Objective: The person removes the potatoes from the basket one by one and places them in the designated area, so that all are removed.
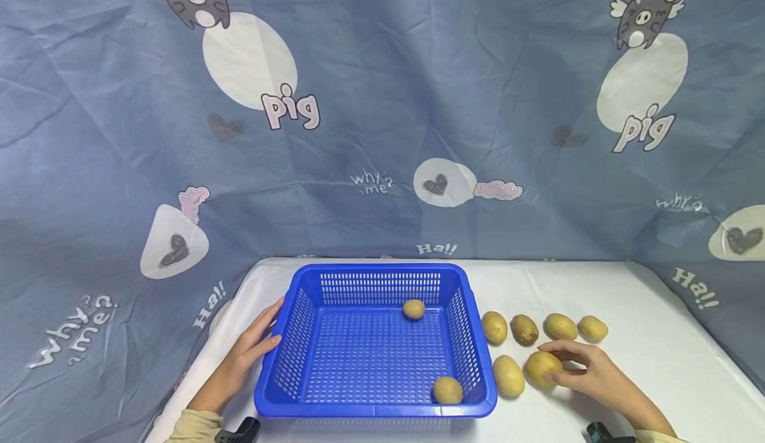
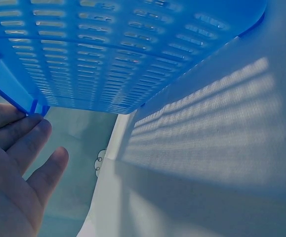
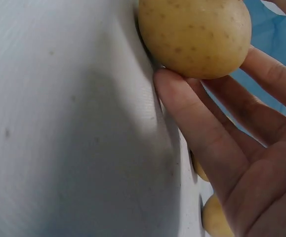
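A blue plastic basket [image 1: 376,410] with slotted walls stands on the white table. Inside it lie two potatoes, one potato [image 1: 414,309] near the back right and another potato [image 1: 447,390] in the front right corner. My left hand [image 1: 242,356] rests at the basket's left side, fingers fairly straight; in the left wrist view its fingertips [image 2: 44,127] meet the rim. To the right of the basket, my right hand [image 1: 588,371] grips a potato [image 1: 542,368] between thumb and fingers. In the right wrist view this potato [image 3: 197,37] appears at or just above the table surface.
Beside the held potato is a large potato [image 1: 509,376], close to the basket's right wall. Behind runs a row of several potatoes [image 1: 560,327]. A blue patterned cloth [image 1: 358,131] hangs behind the white table [image 1: 657,317].
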Available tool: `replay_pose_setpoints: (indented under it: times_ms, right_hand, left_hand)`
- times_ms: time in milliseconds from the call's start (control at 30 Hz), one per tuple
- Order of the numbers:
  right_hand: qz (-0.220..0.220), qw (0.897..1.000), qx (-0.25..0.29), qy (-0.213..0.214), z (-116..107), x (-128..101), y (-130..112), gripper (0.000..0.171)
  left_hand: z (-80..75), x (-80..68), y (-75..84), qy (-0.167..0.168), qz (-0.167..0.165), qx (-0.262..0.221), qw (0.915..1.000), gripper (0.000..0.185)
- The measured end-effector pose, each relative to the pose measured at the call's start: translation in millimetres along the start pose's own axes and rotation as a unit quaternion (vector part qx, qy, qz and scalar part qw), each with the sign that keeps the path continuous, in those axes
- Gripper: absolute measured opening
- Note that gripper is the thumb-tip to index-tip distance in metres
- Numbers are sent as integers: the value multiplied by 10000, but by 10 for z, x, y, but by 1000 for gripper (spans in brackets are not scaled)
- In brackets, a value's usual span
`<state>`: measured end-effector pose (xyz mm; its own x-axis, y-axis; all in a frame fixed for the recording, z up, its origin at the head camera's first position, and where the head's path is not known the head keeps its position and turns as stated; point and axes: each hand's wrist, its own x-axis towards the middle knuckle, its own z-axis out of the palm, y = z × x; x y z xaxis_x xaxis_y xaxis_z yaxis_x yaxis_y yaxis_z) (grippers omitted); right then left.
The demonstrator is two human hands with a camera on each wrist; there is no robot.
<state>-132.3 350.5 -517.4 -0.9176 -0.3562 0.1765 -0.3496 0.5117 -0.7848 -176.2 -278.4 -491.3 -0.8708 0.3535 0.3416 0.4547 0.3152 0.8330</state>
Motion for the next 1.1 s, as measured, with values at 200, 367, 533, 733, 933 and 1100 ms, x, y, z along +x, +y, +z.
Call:
replay_pose_setpoints:
  times_ms: [200, 367, 533, 733, 933, 1100]
  right_hand:
    - [-232, 9993, 291, -30, 25, 10, 3, 43]
    - [-153, 9996, 116, 220, 36, 12, -6, 42]
    - [-90, 9997, 95, 199, 33, 15, -4, 43]
    - [-254, 9995, 205, 9, 18, 7, 18, 42]
    - [-341, 9990, 246, 150, 44, 13, 43, 42]
    - [-346, 9988, 274, 207, 53, 10, 40, 44]
  left_hand:
    - [0, -2, 11, -4, -140, 76, 9999, 63]
    - [-2, 3, 2, -11, -76, 44, 10000, 63]
    - [-3, 6, -9, -12, -15, 15, 10000, 63]
    - [-5, -2, -16, -11, 27, -8, 10000, 63]
    - [-5, -7, -10, -10, -97, 30, 9999, 63]
    - [-5, -8, -8, -6, -156, 46, 9999, 63]
